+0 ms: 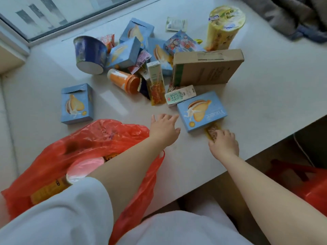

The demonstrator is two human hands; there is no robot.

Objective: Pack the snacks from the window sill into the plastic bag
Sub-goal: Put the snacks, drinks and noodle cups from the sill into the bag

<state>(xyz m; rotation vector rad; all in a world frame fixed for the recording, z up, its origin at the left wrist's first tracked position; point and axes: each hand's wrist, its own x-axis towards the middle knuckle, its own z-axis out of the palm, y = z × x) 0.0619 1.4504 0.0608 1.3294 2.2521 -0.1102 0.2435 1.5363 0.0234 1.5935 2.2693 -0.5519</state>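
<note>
right hand [223, 145] curled on snack bar [212, 132] near sill edge [247, 157], left hand [164, 129] spread flat beside red bag [85, 142]

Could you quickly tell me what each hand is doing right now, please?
Left hand: open, fingers spread, holding nothing, above the white sill.
Right hand: fingers curled on a small yellow-wrapped snack bar by the blue biscuit box.

1. The left arm wears a loose white short sleeve [74, 206], at seven o'clock.
2. Both forearms are bare, without watch or rings.
3. White cloth [177, 228] covers the body at six o'clock.
4. The right arm shows no sleeve.
</note>
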